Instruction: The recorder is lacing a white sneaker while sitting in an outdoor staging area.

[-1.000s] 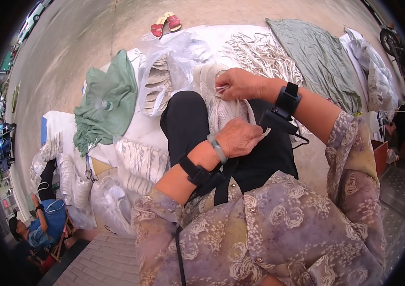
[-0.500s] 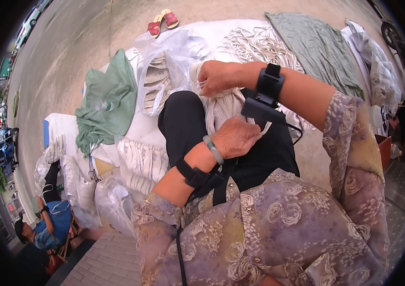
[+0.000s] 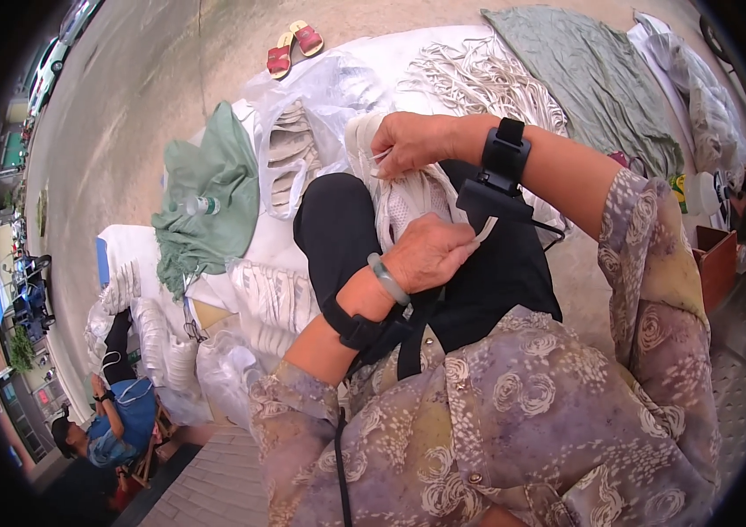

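A white shoe (image 3: 401, 211) rests between my black-trousered knees, its toe pointing away. My left hand (image 3: 430, 253), with a pale bangle at the wrist, is closed in a pinch on a white shoelace (image 3: 484, 232), whose flat end sticks out past the fingers. My right hand (image 3: 408, 145) reaches across from the right and lies over the shoe's far part. Its fingers are pinched on a thin piece of lace there. More loose laces lie over the shoe's opening, partly hidden by both hands.
A heap of white laces (image 3: 469, 75) lies on the white sheet ahead. Plastic bags of pale shoes (image 3: 294, 145) stand left of it. Green cloths (image 3: 210, 180) lie on both sides; a bottle (image 3: 203, 205) rests on the left one. Red slippers (image 3: 292, 48) lie beyond. Another person (image 3: 114, 422) sits at far left.
More of the lace end shows beyond my left hand, which has shifted slightly. My right hand stays by the shoe's far part. The whole view has turned a little.
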`<state>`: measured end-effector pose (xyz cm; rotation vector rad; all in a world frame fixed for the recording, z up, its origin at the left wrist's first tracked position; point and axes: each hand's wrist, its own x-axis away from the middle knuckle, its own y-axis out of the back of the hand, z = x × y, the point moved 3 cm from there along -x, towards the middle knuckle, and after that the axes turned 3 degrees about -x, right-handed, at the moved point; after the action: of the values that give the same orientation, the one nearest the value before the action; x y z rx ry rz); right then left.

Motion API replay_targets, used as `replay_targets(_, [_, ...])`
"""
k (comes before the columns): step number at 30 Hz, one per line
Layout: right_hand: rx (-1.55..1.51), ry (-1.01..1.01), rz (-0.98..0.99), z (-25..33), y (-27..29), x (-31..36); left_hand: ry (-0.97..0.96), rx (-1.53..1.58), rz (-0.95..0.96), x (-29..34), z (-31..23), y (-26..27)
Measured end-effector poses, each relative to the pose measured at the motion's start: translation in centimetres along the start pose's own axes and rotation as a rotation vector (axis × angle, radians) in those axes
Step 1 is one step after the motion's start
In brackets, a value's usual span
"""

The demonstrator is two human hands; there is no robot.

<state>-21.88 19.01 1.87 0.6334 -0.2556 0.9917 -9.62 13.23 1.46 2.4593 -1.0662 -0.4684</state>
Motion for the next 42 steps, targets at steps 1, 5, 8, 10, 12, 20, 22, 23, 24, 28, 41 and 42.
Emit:
replay_targets(1, [-0.004,0.004,-0.002,-0.2,0.1,0.0,0.018,0.047,-0.012,0.1,0.0,0.2])
replay_targets(5, [-0.094,0.095,-0.195,-1.5,1.3,-0.2,0.029,0.094,-0.05,0.5,-0.3,0.6])
replay_targets(8, [-0.034,0.119,-0.3,-2.2,1.1,-0.1,0.17,0.241,-0.086,0.4,-1.2,1.2])
replay_targets(10, [0.003,0.095,-0.333,-2.7,0.8,-0.3,0.228,0.387,-0.08,0.5,-1.3,1.4])
replay_targets(12, [0.049,0.121,-0.385,-3.0,0.8,-0.5,0.334,0.587,-0.059,0.6,-1.8,1.8])
replay_targets(20, [-0.036,0.151,-0.42,-3.4,0.3,-0.4,0.327,0.931,0.28,-1.2,-8.3,2.3])
replay_targets(22, [-0.076,0.162,-0.44,-3.8,0.3,-0.2,0.372,0.83,0.339,-1.1,-8.2,1.8])
replay_targets(23, [-0.078,0.184,-0.456,-4.1,0.4,0.0,0.371,0.827,0.34,-1.2,-8.1,1.4])
replay_targets(24, [-0.08,0.214,-0.465,-3.8,0.5,0.2,0.268,0.684,0.316,-1.2,-8.0,1.3])
replay_targets(28, [-0.233,0.265,-0.485,-4.1,0.9,3.5,-0.007,0.328,0.183,-1.3,-8.7,1.7])
replay_targets(41, [0.149,0.577,-0.69,-1.4,-7.1,8.9,-0.392,-0.033,-0.169,-0.3,-13.5,3.0])
replay_targets(42, [0.133,0.585,-0.705,-1.2,-7.3,8.6,-0.365,-0.045,-0.124,-0.1,-13.5,3.0])
